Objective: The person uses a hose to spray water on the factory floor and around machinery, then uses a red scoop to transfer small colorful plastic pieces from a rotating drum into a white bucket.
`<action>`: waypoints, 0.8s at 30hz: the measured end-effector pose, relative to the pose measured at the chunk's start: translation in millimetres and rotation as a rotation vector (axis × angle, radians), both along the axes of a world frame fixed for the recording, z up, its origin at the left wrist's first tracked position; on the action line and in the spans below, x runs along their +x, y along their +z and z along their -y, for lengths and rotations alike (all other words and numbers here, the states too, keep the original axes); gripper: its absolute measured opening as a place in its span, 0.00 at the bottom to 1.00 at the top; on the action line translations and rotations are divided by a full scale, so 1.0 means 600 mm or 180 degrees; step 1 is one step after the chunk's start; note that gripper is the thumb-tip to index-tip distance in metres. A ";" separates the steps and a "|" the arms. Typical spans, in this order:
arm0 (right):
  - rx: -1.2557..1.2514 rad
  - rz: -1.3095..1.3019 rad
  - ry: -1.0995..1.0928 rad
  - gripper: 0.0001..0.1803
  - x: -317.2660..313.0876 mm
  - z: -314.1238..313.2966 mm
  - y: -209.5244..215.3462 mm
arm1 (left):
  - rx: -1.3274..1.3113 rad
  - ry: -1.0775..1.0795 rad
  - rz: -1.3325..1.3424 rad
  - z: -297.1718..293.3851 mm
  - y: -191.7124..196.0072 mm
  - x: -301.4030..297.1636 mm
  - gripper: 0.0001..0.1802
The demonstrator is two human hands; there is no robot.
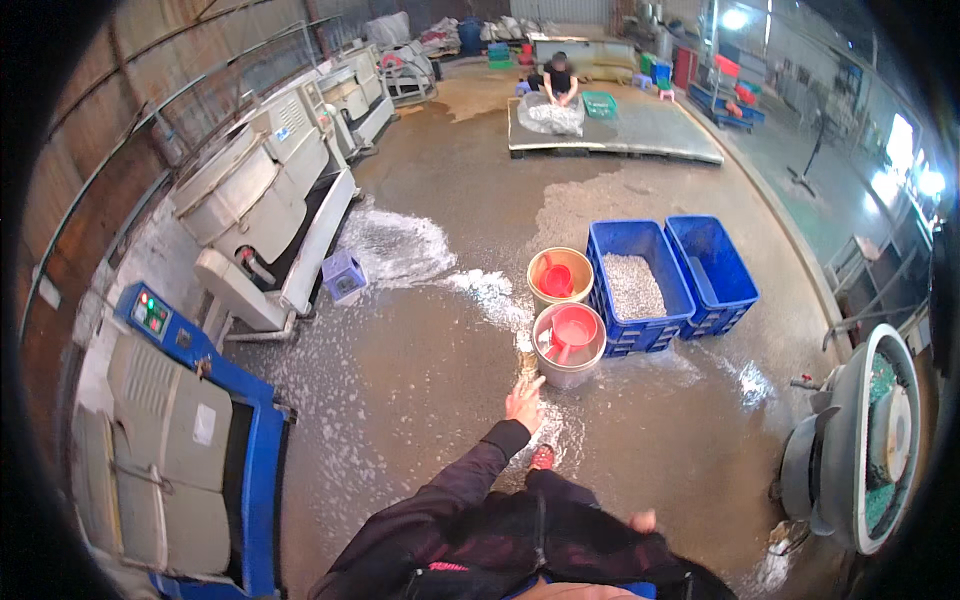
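My left hand (524, 402) reaches forward, fingers stretched out and nothing visible in them, just short of the near bucket (567, 378). Whether it touches the rim is hard to tell. Inside that pale bucket lies a red plastic dipper (574, 326). Directly behind stands a yellowish bucket (534, 287) holding another red dipper (556, 280). Low beside my body, my right hand (643, 521) shows only as a small blurred patch; its fingers cannot be made out. A blue crate (642, 337) with small pale pieces (632, 285) stands right of the buckets, beside a second blue crate (728, 316).
Foam and water (395, 247) wet the floor. Large machines (250, 190) line the left wall, with a purple stool (344, 275) nearby. At right stands a round tub machine (880, 440) with green contents. Far off, a person (559, 80) works on a low platform (640, 145).
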State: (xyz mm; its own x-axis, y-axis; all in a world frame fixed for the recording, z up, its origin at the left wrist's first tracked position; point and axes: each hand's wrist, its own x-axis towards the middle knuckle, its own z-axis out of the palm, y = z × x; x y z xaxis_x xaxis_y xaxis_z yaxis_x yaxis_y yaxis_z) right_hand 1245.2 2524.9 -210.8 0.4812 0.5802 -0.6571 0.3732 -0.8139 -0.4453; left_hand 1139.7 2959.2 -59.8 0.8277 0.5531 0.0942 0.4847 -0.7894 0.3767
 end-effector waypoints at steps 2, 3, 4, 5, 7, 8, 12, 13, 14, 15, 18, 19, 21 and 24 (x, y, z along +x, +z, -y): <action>0.1053 0.0370 -0.0332 0.13 0.111 -0.182 0.084 | 0.0205 -0.0114 -0.0383 -0.080 -0.054 0.049 0.29; 0.1422 0.0116 -0.1449 0.15 0.157 -0.274 0.139 | 0.0114 -0.0179 -0.0584 -0.100 -0.083 0.074 0.30; 0.2034 0.0055 -0.1266 0.13 0.201 -0.353 0.199 | -0.0948 0.0218 -0.0203 -0.133 -0.108 0.100 0.31; 0.2552 -0.0160 -0.1340 0.13 0.231 -0.422 0.250 | -0.1844 0.0676 0.0131 -0.164 -0.130 0.125 0.32; 0.3095 -0.0227 -0.0964 0.12 0.287 -0.518 0.331 | 0.0020 0.0572 -0.0999 -0.218 -0.159 0.169 0.36; 0.2941 -0.0347 -0.1331 0.12 0.295 -0.549 0.351 | -0.0395 0.0293 -0.1344 -0.261 -0.167 0.199 0.37; 0.3249 0.0418 -0.1765 0.12 0.346 -0.666 0.296 | -0.0930 -0.0125 -0.1134 -0.454 -0.227 0.344 0.34; 0.3319 0.0286 -0.2282 0.12 0.348 -0.687 0.260 | -0.0514 0.0020 -0.0513 -0.507 -0.258 0.398 0.31; 0.3164 0.0593 -0.2611 0.10 0.347 -0.706 0.223 | -0.0588 -0.0176 -0.0259 -0.551 -0.291 0.454 0.24; 0.2445 0.0682 -0.2809 0.09 0.345 -0.715 0.194 | -0.0361 -0.0936 0.0130 -0.614 -0.321 0.526 0.22; 0.0946 0.0487 -0.3404 0.14 0.312 -0.740 0.172 | -0.0397 -0.0398 -0.0719 -0.734 -0.394 0.746 0.26; 0.0237 0.0162 -0.3620 0.17 0.314 -0.748 0.180 | 0.0038 -0.1156 -0.1637 -0.774 -0.412 0.823 0.26; -0.0335 0.0004 -0.4103 0.16 0.336 -0.765 0.212 | -0.0098 -0.1616 -0.1842 -0.839 -0.458 0.943 0.23; -0.0721 0.0023 -0.4640 0.16 0.403 -0.806 0.266 | 0.1284 -0.2370 -0.1828 -0.920 -0.552 1.076 0.22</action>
State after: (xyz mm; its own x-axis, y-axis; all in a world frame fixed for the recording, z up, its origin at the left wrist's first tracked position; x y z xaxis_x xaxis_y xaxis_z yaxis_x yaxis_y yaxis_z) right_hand 1487.2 3008.3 -51.5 0.5404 -0.5209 -0.6608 -0.8164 -0.5146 -0.2619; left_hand 1785.3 3511.1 -391.1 0.9271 -0.1051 -0.3598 -0.1570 -0.9805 -0.1182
